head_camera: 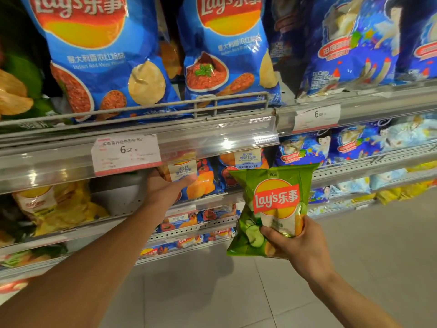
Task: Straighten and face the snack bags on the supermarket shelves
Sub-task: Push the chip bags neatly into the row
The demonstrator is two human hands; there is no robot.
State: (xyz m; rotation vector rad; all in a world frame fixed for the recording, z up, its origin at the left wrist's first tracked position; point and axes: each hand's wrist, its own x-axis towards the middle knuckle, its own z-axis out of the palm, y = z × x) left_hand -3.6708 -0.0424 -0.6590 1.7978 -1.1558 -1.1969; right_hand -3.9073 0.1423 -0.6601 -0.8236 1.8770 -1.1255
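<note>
A person's two bare arms reach toward supermarket shelves stocked with snack bags. In the lower right of the frame, the right hand (294, 245) grips a small glossy green Lay's crisp bag (267, 209) with a red and yellow logo and cucumber slices printed on it; fingers and thumb curl round its lower half, holding it upright in the air, clear of the shelves, with its front facing the camera. Near the centre, the left hand (166, 189) reaches under the clear plastic price rail (189, 143) and touches a small blue Lay's bag with orange crisps pictured on it (201, 181), which stands on the middle shelf (whether the fingers actually curl round it cannot be told, as the rail hides part of them). A white price label reading 6.50 (126, 152) sits on the rail just above that hand. Across the upper part of the frame stand two large blue Lay's bags (101, 55) behind a grey wire shelf guard (205, 105). Dark blue snack bags with cartoon figures (350, 48) fill the upper right. Pale grey floor tiles (212, 299) lie below.
</note>
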